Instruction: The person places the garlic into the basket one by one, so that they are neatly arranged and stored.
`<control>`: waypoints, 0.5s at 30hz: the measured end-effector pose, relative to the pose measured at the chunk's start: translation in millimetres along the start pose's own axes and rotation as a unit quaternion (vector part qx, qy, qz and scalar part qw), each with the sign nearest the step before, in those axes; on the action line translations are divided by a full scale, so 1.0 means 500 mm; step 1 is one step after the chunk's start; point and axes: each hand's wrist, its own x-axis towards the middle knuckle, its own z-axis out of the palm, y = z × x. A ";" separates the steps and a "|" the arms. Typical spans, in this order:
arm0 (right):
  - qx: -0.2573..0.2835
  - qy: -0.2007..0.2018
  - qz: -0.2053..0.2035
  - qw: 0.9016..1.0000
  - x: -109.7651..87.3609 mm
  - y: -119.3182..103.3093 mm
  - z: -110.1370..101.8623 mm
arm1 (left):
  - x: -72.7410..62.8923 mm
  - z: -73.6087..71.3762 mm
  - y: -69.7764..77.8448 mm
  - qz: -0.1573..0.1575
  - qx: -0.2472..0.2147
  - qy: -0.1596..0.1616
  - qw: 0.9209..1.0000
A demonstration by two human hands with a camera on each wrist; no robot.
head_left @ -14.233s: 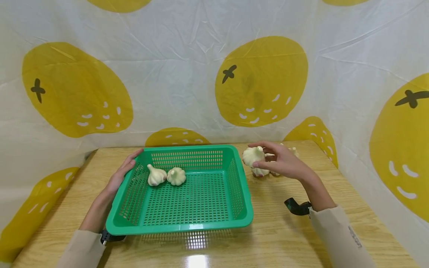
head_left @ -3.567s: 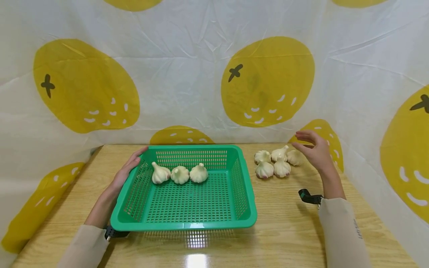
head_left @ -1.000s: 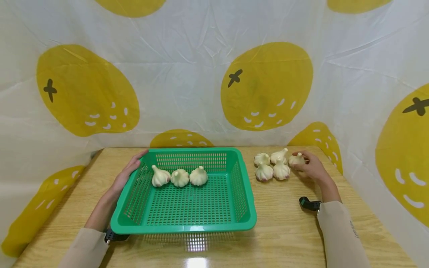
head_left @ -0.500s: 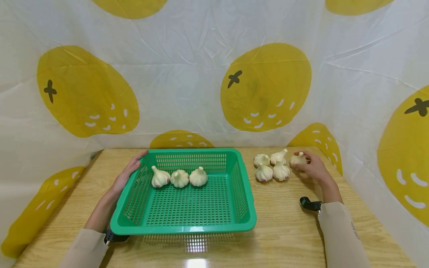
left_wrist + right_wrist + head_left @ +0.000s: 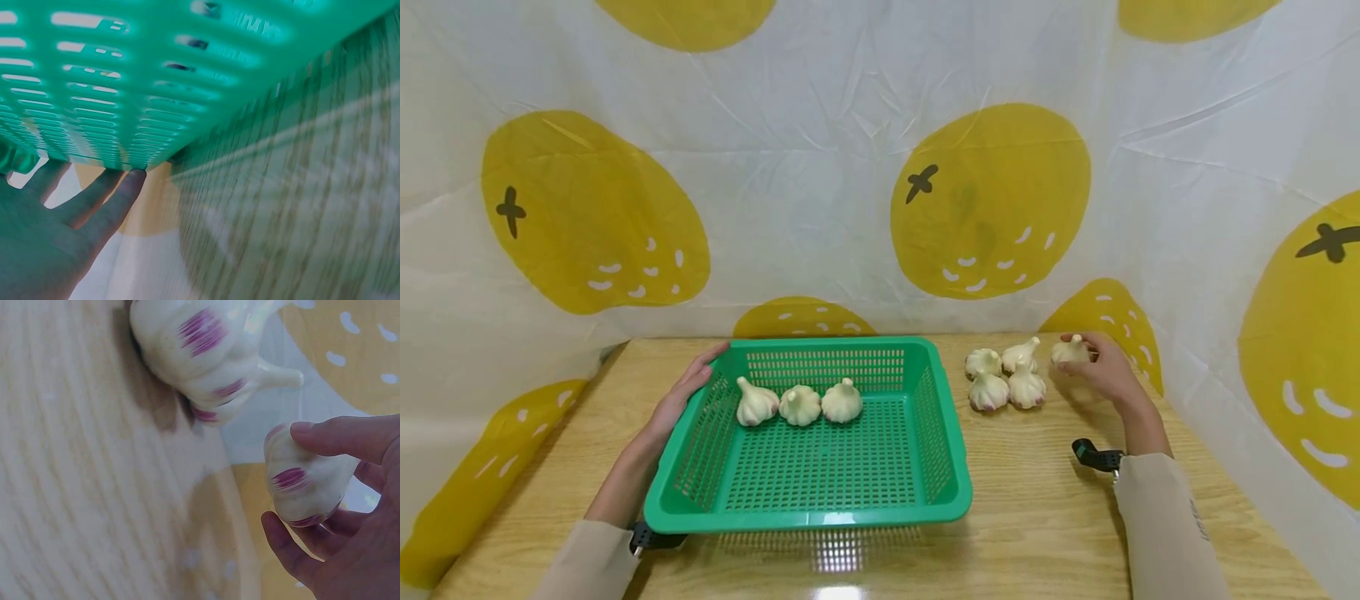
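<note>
In the head view, my right hand holds a garlic bulb at the back right. The right wrist view shows thumb and fingers around this garlic bulb, which is off the table. Several other garlic bulbs stand grouped just left of that hand. A green plastic basket has three garlic bulbs in a row toward its back left. My left hand rests against the basket's left side; in the left wrist view its straight fingers touch the slotted wall.
A wooden table bears everything. Behind and beside it hangs a white cloth printed with yellow fruit. Black wrist devices sit on both arms, one black device jutting from the right wrist.
Since the oldest frame, a third bulb has come into the basket. My right hand has come down onto the far right bulb and shifted it slightly away from the group. The left hand stays put.
</note>
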 end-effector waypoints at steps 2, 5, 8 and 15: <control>0.001 -0.002 0.003 1.000 -0.001 -0.007 -0.001 | -0.001 -0.001 -0.001 0.006 -0.001 -0.001 1.000; 0.001 -0.005 0.013 1.000 -0.003 -0.014 -0.002 | -0.002 -0.002 -0.003 0.006 -0.013 -0.007 1.000; 0.000 -0.013 0.022 1.000 -0.007 -0.022 -0.005 | -0.001 -0.004 -0.005 0.003 -0.019 -0.012 1.000; 0.001 -0.019 0.014 1.000 -0.007 -0.044 -0.018 | -0.002 -0.002 -0.005 0.006 -0.022 -0.016 1.000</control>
